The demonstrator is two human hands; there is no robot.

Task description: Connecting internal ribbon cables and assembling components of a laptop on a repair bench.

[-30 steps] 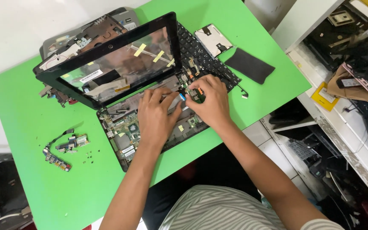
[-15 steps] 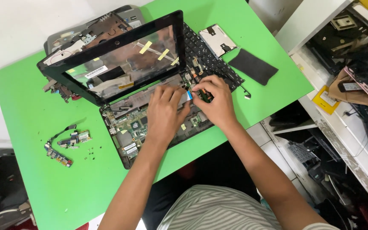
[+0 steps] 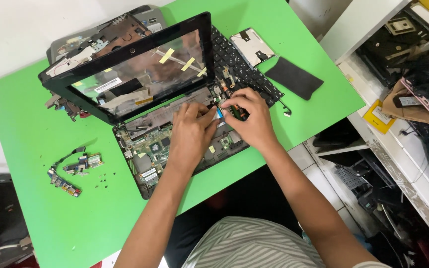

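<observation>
Your left hand (image 3: 190,133) and right hand (image 3: 252,119) rest on the opened laptop base (image 3: 147,149) on the green table (image 3: 35,149), 2 sets of fingertips pinching a small blue ribbon cable (image 3: 219,112) lying between them.

a black-framed laptop screen (image 3: 140,74) is standing tilted on the green tabletop (image 3: 35,149), wearing a white rectangular label (image 3: 107,85) and yellow tape strips (image 3: 167,55).
</observation>
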